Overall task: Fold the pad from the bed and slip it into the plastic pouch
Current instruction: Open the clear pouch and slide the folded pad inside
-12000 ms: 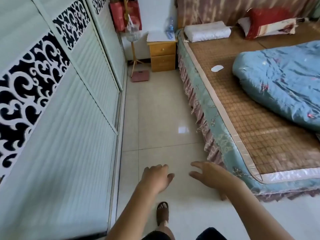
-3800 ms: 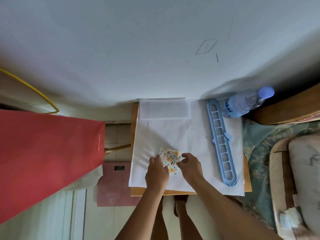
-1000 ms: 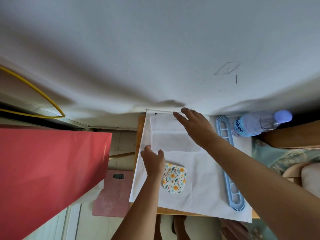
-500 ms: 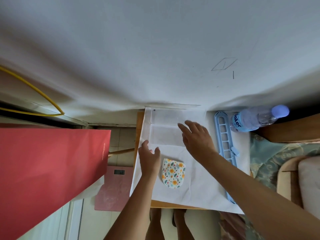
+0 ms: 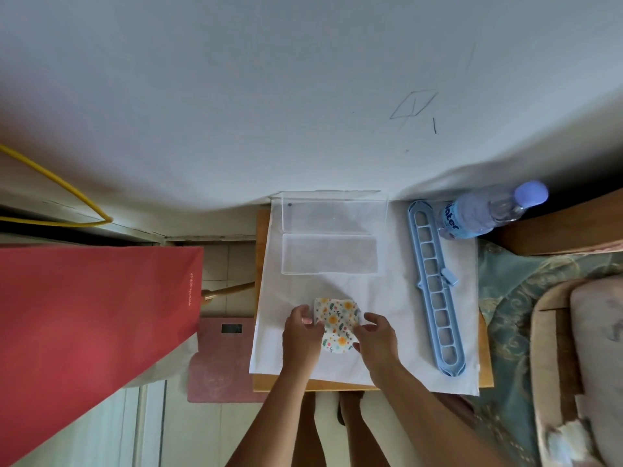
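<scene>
The folded pad (image 5: 336, 323), white with orange flowers and green leaves, lies on the white cloth (image 5: 381, 308) covering the small wooden bedside table. My left hand (image 5: 301, 333) pinches its left edge. My right hand (image 5: 377, 335) touches its right edge with curled fingers. The clear plastic pouch (image 5: 332, 235) lies flat beyond the pad, near the wall, with its flap opened toward the wall.
A long blue plastic rack (image 5: 435, 284) lies along the right side of the cloth. A water bottle (image 5: 485, 210) stands at the back right corner. A red bag (image 5: 91, 325) hangs at the left. A pink scale (image 5: 222, 358) sits on the floor; the bed edge (image 5: 539, 298) is right.
My right hand has come back from the pouch by the wall to the pad. My left hand has shifted onto the pad's left edge. The pouch's flap now lies open.
</scene>
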Motion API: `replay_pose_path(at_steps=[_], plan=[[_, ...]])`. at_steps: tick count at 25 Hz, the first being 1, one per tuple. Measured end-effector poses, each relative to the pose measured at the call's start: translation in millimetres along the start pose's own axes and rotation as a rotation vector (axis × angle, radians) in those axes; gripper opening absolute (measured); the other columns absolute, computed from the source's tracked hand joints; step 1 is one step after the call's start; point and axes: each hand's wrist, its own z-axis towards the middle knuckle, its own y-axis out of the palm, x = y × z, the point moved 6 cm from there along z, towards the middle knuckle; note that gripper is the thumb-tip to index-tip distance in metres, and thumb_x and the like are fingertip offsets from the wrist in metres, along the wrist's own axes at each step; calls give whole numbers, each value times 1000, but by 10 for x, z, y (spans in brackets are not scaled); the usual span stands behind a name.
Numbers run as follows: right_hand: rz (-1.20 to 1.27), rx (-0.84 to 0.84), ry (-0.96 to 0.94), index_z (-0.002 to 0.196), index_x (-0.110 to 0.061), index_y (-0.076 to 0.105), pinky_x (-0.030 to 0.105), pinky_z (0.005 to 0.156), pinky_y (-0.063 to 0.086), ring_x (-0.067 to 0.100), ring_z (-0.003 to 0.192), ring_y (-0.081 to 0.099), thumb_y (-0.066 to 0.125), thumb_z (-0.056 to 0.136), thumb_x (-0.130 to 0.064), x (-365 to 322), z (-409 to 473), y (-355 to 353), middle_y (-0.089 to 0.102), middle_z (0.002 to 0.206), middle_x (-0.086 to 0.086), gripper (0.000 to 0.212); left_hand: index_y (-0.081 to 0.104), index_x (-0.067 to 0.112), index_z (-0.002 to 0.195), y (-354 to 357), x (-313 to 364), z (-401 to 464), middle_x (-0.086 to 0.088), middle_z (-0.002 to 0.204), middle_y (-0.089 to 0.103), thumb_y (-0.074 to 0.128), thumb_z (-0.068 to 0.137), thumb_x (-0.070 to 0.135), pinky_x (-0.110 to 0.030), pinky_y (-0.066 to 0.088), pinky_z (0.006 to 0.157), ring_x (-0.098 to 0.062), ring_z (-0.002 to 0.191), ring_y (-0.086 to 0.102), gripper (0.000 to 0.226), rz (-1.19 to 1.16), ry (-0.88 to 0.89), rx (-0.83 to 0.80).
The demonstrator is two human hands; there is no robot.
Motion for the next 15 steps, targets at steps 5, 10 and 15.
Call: replay_pose_path(at_steps=[5,10,15], plan=[[-16,-31,-19,123,-8,51,33,79,52,24,92,60,65,85,-6,-86,-2,-23,64,112,14,41,56,8,120,0,27,13,-13,123,63,60,90,12,-33,56,85,-28,109,64,31,-33,-2,-5],[67,-106,-141,95,-12,64,23,63,53,25,89,66,67,83,-5,-394,-100,-98,68,93,7,15,57,12,119,-100,84,-26,-10,120,65,56,92,18,-30,56,81,-25,103,66,27,-6,34,21],[310,-108,-208,88,-12,63,29,63,55,21,80,68,65,84,-3,-981,-30,-204,69,89,10,11,56,10,119,-246,-34,-97,-7,125,64,42,98,20,-29,49,90,-22,110,61,27,232,-34,73]])
